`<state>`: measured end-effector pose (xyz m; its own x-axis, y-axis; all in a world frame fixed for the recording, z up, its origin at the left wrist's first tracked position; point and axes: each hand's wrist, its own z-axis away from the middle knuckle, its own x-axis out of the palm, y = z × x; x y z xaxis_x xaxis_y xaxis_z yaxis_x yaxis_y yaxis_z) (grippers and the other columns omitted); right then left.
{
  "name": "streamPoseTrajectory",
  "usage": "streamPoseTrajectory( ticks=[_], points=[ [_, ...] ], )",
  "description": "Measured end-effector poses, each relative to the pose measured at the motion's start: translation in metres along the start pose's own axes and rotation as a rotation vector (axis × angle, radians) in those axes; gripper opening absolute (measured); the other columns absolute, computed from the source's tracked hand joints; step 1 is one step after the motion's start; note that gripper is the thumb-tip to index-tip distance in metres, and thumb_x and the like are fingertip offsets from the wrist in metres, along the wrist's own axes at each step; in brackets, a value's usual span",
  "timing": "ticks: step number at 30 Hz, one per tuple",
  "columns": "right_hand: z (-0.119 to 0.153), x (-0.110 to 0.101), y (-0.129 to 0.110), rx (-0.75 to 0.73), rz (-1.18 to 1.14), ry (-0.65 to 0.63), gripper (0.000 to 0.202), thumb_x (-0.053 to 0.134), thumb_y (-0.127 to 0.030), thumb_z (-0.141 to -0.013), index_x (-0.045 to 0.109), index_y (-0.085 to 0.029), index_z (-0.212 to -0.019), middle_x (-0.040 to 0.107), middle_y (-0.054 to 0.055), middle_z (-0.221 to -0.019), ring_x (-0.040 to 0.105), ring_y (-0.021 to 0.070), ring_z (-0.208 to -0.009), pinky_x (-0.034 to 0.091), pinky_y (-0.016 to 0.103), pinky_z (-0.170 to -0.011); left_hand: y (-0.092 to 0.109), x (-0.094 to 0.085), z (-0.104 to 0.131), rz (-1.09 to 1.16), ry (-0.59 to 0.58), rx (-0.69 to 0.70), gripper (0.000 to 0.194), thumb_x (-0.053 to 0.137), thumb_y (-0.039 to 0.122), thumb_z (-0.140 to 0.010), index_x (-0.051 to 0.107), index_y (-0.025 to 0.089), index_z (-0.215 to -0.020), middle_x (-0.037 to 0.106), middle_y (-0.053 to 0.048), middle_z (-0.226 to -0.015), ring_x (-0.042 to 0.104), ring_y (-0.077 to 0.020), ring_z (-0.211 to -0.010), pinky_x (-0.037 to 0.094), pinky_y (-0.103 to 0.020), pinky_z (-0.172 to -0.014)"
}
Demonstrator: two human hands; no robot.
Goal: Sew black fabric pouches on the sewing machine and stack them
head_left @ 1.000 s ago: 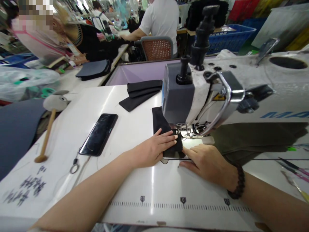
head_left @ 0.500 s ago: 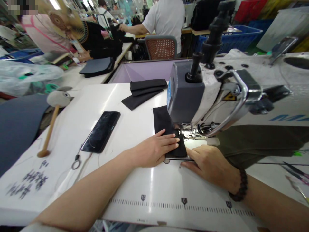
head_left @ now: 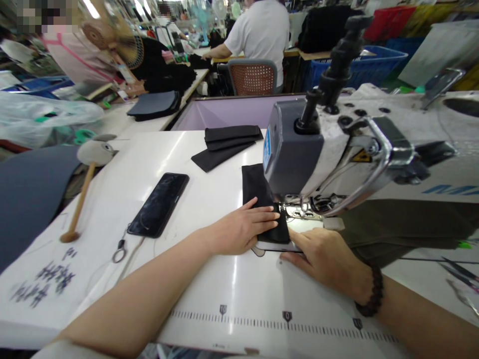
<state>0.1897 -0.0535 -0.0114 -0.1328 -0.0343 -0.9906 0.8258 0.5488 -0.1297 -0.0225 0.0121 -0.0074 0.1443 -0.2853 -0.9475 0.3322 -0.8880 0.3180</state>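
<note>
A black fabric piece (head_left: 256,180) lies on the white sewing table (head_left: 209,299), its right edge at the presser foot (head_left: 283,209) of a sewing machine (head_left: 295,149). Flat on the fabric, fingers stretched out, rests my left hand (head_left: 243,227); it is open. My right hand (head_left: 324,254) wears a dark beaded bracelet (head_left: 371,291). Its index fingertip touches the fabric's near right corner, while the thumb lies apart on the table; the other fingers are partly hidden. The needle itself is hard to make out.
Folded black pieces (head_left: 232,142) lie behind the fabric. Left are a phone (head_left: 159,204) with a ring strap and a wooden-handled mallet (head_left: 84,194). Olive cloth (head_left: 404,224) runs under the machine arm; scissors (head_left: 460,271) lie at right. Co-workers sit beyond, one in a white shirt (head_left: 262,35).
The fabric has slid slightly away from me under the machine head, both hands staying against it. The view has shifted a little. The white-shirted co-worker's arm has moved.
</note>
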Motion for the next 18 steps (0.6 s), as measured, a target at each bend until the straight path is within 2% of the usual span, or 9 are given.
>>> streamPoseTrajectory(
  ticks=[8,18],
  points=[
    [-0.0024,-0.0021,-0.0011,0.026,0.001,-0.041,0.027,0.049,-0.043,-0.081,0.054,-0.017,-0.078,0.064,0.004,-0.068,0.059,0.0191,-0.061,0.031,0.028,-0.051,-0.0034,0.0007,-0.0013,0.017,0.016,0.008,0.05,0.039,0.004,-0.071,0.046,0.01,-0.12,0.043,-0.009,-0.13,0.031,-0.0197,-0.126,0.01,-0.046,-0.108],
    [-0.0032,0.0,-0.0012,0.032,-0.004,-0.027,0.027,0.049,-0.043,-0.081,0.054,-0.017,-0.078,0.063,0.003,-0.067,0.06,0.0193,-0.06,0.032,0.028,-0.051,-0.0052,-0.0009,-0.0023,0.031,0.019,0.017,0.049,0.038,0.003,-0.071,0.047,0.009,-0.119,0.044,-0.01,-0.129,0.032,-0.0199,-0.125,0.011,-0.048,-0.107]
  ],
)
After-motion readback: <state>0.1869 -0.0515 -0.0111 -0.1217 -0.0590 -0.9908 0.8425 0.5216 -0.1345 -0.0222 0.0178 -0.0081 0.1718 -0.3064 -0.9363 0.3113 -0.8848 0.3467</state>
